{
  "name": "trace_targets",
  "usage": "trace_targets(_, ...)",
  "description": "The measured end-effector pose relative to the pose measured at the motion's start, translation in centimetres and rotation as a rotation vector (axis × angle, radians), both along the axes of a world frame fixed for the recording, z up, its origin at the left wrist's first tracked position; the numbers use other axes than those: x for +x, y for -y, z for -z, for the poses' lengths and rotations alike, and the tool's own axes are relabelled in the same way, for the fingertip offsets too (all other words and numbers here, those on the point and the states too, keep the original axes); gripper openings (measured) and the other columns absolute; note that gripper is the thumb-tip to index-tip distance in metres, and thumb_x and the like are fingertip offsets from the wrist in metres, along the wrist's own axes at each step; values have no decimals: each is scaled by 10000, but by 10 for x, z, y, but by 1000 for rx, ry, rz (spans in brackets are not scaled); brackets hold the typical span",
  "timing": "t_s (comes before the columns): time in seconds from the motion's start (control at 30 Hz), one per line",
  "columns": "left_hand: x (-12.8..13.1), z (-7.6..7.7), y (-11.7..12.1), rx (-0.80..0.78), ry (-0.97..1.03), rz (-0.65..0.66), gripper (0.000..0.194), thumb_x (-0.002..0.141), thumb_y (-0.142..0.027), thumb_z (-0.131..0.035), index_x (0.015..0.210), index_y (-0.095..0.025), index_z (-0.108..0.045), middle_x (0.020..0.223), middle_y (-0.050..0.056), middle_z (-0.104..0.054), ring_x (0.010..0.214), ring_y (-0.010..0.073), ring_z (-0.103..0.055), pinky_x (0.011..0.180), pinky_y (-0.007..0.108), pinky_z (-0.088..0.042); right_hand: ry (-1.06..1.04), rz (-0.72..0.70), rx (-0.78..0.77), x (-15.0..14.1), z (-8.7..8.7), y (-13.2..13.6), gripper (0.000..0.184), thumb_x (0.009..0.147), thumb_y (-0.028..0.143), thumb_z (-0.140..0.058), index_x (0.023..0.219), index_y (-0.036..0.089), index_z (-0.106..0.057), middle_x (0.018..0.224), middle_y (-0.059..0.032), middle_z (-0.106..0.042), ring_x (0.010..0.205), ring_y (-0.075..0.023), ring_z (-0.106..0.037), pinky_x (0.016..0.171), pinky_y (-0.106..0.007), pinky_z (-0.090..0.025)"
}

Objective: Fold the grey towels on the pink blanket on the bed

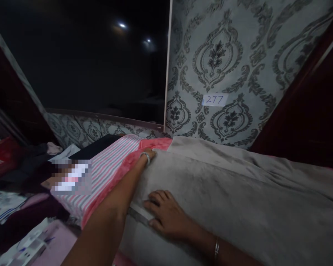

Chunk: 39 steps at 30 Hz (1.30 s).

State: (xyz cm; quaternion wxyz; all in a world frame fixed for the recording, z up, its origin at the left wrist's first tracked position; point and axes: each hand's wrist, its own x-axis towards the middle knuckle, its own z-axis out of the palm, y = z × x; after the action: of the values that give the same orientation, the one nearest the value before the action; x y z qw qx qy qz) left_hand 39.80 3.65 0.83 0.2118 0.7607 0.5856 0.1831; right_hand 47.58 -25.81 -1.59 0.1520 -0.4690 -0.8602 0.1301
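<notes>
A grey blanket (233,192) lies spread over a bed, above a pink and grey striped sheet (108,170) with a pink edge. My left hand (145,159), a ring on one finger, reaches forward and is closed on the blanket's far left edge where it meets the pink cloth. Nearer to me, my right hand (166,214) rests flat on the blanket, fingers spread toward the left edge, a bangle on its wrist.
A patterned grey wall (224,55) with a paper label "277" (215,99) stands behind the bed. A large dark screen (94,59) fills the upper left. Clothes and clutter (19,192) lie beside the bed at the left. Dark wood (308,111) rises at the right.
</notes>
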Motion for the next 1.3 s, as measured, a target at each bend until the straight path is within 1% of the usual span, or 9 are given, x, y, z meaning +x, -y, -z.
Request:
trace_targets(0.13,2,12,-22,28,52,63,207,887,-325,-631,788,-146,-666,782,31,-677,784,168,-646,730,282,-499,-81,-87,-125,1,-1,2,582,1023,502,-434,1574,361,-314,1670,-3,-226,1548,-240,-93,1249,-525,-18)
trace_targets(0.47,5,45,-36,213,99,99,154,858,-238,-521,862,-151,-648,807,39,-657,814,180,-590,788,300,-460,-181,-120,-220,5,-2,2,624,1022,542,-430,1595,375,-246,1667,30,-214,1555,-215,-43,1254,-519,66)
trace_targets(0.57,5,40,-38,210,62,125,159,859,-234,-531,872,-142,-659,816,55,-674,816,189,-606,783,304,-470,-162,-121,-209,5,-4,2,628,1023,539,-431,1597,367,-243,1664,19,-226,1555,-218,-55,1256,-523,44)
trace_targets(0.67,3,18,-38,186,14,161,173,839,-235,-572,882,-113,-686,834,96,-700,825,222,-644,783,330,-496,-143,-125,-199,5,-5,2,618,1028,523,-430,1596,363,-247,1661,11,-238,1554,-215,-61,1256,-519,33)
trace_targets(0.8,-11,-1,-7,240,-7,255,419,870,-289,-590,1243,-106,-641,1279,169,-661,1215,274,-590,1042,378,-439,-118,-115,-174,5,0,1,611,1025,512,-442,1591,361,-266,1659,15,-246,1554,-213,-59,1256,-516,32)
trace_targets(0.93,-43,26,59,270,-118,494,617,907,-452,-566,1468,-205,-494,1588,120,-418,1473,281,-352,1219,445,-244,-105,-121,-160,4,9,-2,622,1017,517,-454,1589,352,-273,1661,19,-239,1554,-210,-62,1257,-513,17)
trace_targets(1.03,-62,48,93,286,-288,484,620,972,-496,-425,1535,-237,-402,1640,126,-319,1522,306,-258,1226,547,-191,-74,-133,-152,4,15,-5,630,1011,527,-456,1588,341,-282,1663,14,-235,1554,-211,-62,1255,-514,1)
trace_targets(1.13,-67,51,100,308,-369,443,617,987,-483,-395,1551,-234,-374,1644,132,-304,1528,290,-251,1225,531,-213,-61,-112,-119,2,15,-6,611,1015,519,-454,1579,333,-310,1656,-3,-261,1551,-209,-82,1253,-499,-4)
trace_targets(1.3,-60,28,95,308,-498,431,628,988,-470,-362,1548,-187,-374,1607,162,-372,1504,287,-314,1207,490,-262,-52,-80,-49,13,2,-5,547,1026,531,-437,1536,336,-403,1619,-14,-360,1520,-178,-220,1244,-430,-106)
